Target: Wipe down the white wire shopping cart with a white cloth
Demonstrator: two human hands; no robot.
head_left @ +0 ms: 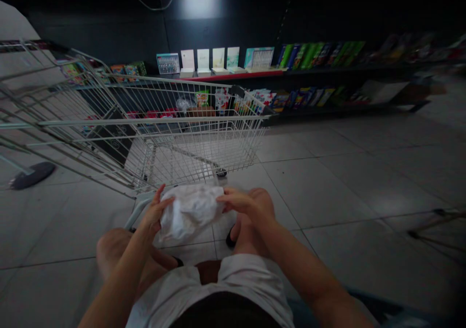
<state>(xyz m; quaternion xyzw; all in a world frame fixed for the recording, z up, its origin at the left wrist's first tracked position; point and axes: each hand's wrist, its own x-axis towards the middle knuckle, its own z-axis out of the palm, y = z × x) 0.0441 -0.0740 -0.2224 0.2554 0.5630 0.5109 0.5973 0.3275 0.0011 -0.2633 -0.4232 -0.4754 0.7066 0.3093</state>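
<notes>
Bundle (192, 211), white and crumpled, is held by my half-spread left grip (155, 214) and pinching right grip (235, 201); I see a wire shopping cart (163, 121) just beyond, packets (316, 56) on shelves (255, 73) behind.

We've got one soft white bundle (192, 211), cloth or thin plastic, can't tell which. Crumpled, creased across its face, lower edge blurred. We hold it off the floor, spread sideways: left hand (153, 215) on its left edge, right hand (235, 201) at upper right corner.

White shorts (251, 274) are worn with dark shoes (230, 239).
</notes>
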